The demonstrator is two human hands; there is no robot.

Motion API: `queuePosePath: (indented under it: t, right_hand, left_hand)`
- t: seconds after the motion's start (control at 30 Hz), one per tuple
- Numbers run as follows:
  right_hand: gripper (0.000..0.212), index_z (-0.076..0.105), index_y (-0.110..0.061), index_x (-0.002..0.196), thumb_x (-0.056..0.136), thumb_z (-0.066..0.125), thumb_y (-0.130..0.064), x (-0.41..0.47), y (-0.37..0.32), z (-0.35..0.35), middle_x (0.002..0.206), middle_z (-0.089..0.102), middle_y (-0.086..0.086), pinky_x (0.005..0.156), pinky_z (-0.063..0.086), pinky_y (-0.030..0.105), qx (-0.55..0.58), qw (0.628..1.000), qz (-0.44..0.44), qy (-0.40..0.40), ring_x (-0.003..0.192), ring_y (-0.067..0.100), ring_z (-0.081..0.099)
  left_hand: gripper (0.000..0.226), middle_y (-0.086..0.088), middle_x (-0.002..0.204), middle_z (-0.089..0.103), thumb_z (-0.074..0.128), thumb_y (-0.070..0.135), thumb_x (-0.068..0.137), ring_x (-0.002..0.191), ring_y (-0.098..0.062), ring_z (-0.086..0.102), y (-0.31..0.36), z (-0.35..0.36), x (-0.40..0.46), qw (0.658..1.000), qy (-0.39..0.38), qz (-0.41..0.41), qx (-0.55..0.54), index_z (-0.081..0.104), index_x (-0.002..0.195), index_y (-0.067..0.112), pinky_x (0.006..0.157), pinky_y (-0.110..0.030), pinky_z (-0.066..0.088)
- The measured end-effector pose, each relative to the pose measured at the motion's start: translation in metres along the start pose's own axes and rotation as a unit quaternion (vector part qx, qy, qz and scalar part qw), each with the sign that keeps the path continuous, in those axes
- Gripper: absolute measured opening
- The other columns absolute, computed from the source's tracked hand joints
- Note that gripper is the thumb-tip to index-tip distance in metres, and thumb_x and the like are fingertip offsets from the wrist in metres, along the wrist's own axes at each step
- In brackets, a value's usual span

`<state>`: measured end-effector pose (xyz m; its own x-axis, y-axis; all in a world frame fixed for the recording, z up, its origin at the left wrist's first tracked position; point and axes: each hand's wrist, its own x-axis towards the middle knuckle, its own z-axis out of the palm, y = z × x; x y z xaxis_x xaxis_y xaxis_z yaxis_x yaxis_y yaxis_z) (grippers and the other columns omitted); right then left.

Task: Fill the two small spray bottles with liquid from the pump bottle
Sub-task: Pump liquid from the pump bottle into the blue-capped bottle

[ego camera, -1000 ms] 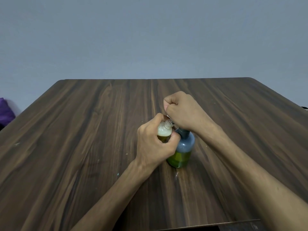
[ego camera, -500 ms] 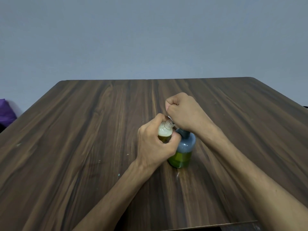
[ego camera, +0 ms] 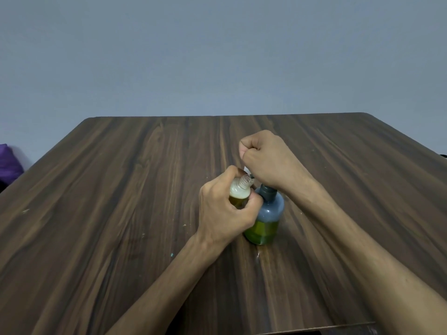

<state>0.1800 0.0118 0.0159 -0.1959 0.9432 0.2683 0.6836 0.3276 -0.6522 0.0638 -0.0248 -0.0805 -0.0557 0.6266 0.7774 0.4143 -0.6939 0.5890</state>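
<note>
Single head-worn wide-angle view, looking forward and down across table [ego camera: 121, 213] toward wall [ego camera: 217, 56]; hands working near frame centre, close range; frame edges appearing slightly distorted, probably lens effect.

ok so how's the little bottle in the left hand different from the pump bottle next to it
The small bottle is clear, held off the table in the left hand, its threaded neck uncapped. The pump bottle is bigger, blue-grey, standing on the table, its top under the fisted right hand. Both hold yellow-green liquid.
</note>
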Motion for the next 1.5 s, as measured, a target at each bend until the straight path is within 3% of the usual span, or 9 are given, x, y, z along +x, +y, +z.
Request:
queuePosePath:
  t: [0.13, 0.23, 0.43, 0.63, 0.8, 0.97, 1.17, 1.27, 1.5]
  right_hand:
    - [0.020, 0.047, -0.016, 0.054, 0.072, 0.039, -0.012, -0.003, 0.000, 0.001, 0.046, 0.044, -0.009, 0.054, 0.044, 0.039, -0.008, 1.000, 0.020, -0.021, 0.053, 0.016, 0.046]
    - [0.022, 0.048, -0.012, 0.056, 0.075, 0.041, -0.005, -0.001, -0.001, -0.002, 0.045, 0.043, -0.010, 0.053, 0.042, 0.037, 0.000, 1.000, 0.003, 0.001, 0.052, 0.013, 0.045]
    - [0.027, 0.047, -0.015, 0.052, 0.076, 0.041, -0.004, -0.003, -0.002, -0.001, 0.040, 0.045, -0.012, 0.055, 0.042, 0.038, 0.003, 1.000, 0.016, -0.012, 0.051, 0.014, 0.045]
    - [0.029, 0.045, -0.016, 0.051, 0.076, 0.041, -0.002, -0.002, -0.001, 0.000, 0.039, 0.043, -0.012, 0.054, 0.041, 0.036, 0.012, 0.999, 0.025, -0.019, 0.050, 0.014, 0.044]
    - [0.025, 0.046, -0.016, 0.054, 0.073, 0.040, -0.001, -0.005, -0.003, -0.004, 0.044, 0.044, -0.010, 0.051, 0.040, 0.034, 0.014, 0.999, -0.010, 0.029, 0.050, 0.012, 0.043]
    - [0.027, 0.048, -0.016, 0.053, 0.075, 0.041, -0.002, -0.001, -0.004, -0.004, 0.041, 0.045, -0.012, 0.053, 0.042, 0.034, -0.002, 1.000, 0.016, -0.006, 0.050, 0.012, 0.044]
    - [0.018, 0.059, 0.004, 0.069, 0.077, 0.043, -0.001, 0.002, -0.013, -0.014, 0.055, 0.050, 0.000, 0.059, 0.043, 0.037, -0.014, 0.997, 0.021, -0.069, 0.058, 0.016, 0.046]
    - [0.020, 0.056, -0.006, 0.065, 0.079, 0.043, -0.001, 0.005, -0.016, -0.018, 0.058, 0.045, 0.003, 0.059, 0.039, 0.037, -0.031, 0.997, 0.018, -0.075, 0.061, 0.019, 0.043]
    - [0.030, 0.042, -0.018, 0.055, 0.083, 0.044, -0.008, -0.002, -0.007, -0.002, 0.051, 0.043, -0.005, 0.052, 0.039, 0.034, -0.066, 0.997, 0.026, -0.042, 0.054, 0.016, 0.042]
  left_hand:
    - [0.017, 0.009, 0.066, 0.058, 0.069, 0.022, 0.077, 0.055, -0.006, 0.055, 0.000, 0.001, 0.000, 1.000, 0.009, -0.005, 0.003, 0.056, 0.076, 0.010, 0.054, -0.015, 0.039]
    - [0.018, 0.005, 0.066, 0.061, 0.068, 0.021, 0.079, 0.056, -0.011, 0.057, 0.000, 0.000, 0.000, 1.000, 0.004, 0.004, -0.003, 0.058, 0.077, 0.007, 0.052, -0.021, 0.042]
    - [0.017, 0.010, 0.068, 0.060, 0.069, 0.023, 0.078, 0.057, -0.003, 0.055, -0.001, 0.001, 0.000, 1.000, 0.005, -0.006, -0.001, 0.059, 0.079, 0.009, 0.057, -0.012, 0.040]
    - [0.016, 0.009, 0.069, 0.061, 0.069, 0.022, 0.079, 0.058, -0.006, 0.057, -0.001, 0.001, 0.000, 1.000, 0.005, -0.008, 0.001, 0.059, 0.080, 0.011, 0.057, -0.015, 0.041]
    - [0.017, 0.007, 0.071, 0.063, 0.069, 0.023, 0.081, 0.059, -0.006, 0.059, -0.001, 0.000, -0.001, 1.000, -0.002, 0.006, -0.007, 0.061, 0.081, 0.009, 0.058, -0.013, 0.042]
    - [0.017, 0.004, 0.068, 0.064, 0.069, 0.023, 0.079, 0.057, -0.013, 0.060, -0.002, 0.001, 0.001, 1.000, 0.009, -0.001, 0.002, 0.061, 0.080, 0.007, 0.052, -0.029, 0.047]
    - [0.017, 0.005, 0.069, 0.065, 0.068, 0.023, 0.080, 0.057, -0.011, 0.060, 0.001, 0.001, 0.000, 1.000, 0.010, 0.000, -0.001, 0.062, 0.080, 0.007, 0.052, -0.028, 0.047]
    - [0.017, 0.008, 0.069, 0.064, 0.068, 0.024, 0.080, 0.058, -0.008, 0.059, 0.001, 0.001, 0.000, 1.000, 0.008, 0.001, -0.004, 0.061, 0.079, 0.009, 0.055, -0.020, 0.045]
    - [0.018, 0.006, 0.067, 0.062, 0.069, 0.023, 0.078, 0.057, -0.009, 0.058, -0.001, 0.001, 0.000, 1.000, 0.009, -0.006, -0.001, 0.058, 0.077, 0.009, 0.051, -0.028, 0.047]
